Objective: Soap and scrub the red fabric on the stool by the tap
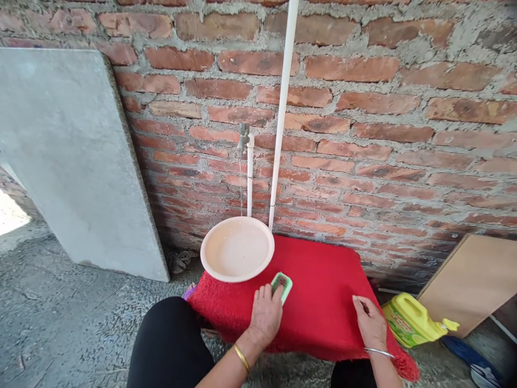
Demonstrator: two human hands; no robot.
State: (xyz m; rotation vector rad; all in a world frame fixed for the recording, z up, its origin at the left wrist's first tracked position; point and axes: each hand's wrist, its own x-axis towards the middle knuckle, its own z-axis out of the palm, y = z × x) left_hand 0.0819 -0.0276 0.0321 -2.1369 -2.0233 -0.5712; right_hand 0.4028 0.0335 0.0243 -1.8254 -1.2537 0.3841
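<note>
My left hand (266, 313) is closed around a small light-green scrub brush (281, 287) with dark bristles, low over the red cloth (319, 285). The cloth is spread over a low table and hangs past its front edge. On the right side of the cloth, my right hand (370, 325) has its fingers curled in; whether anything is in them is hidden. A pale pink basin (238, 250) sits at the table's back left. From the tap (243, 141), a thin stream of water falls into it.
Behind the table rises a brick wall (351, 102) with a white pipe (284, 108). A grey slab (81, 156) leans at left. To the right are a yellow jug (412, 319), a brown board (470, 280) and a blue slipper (470, 355).
</note>
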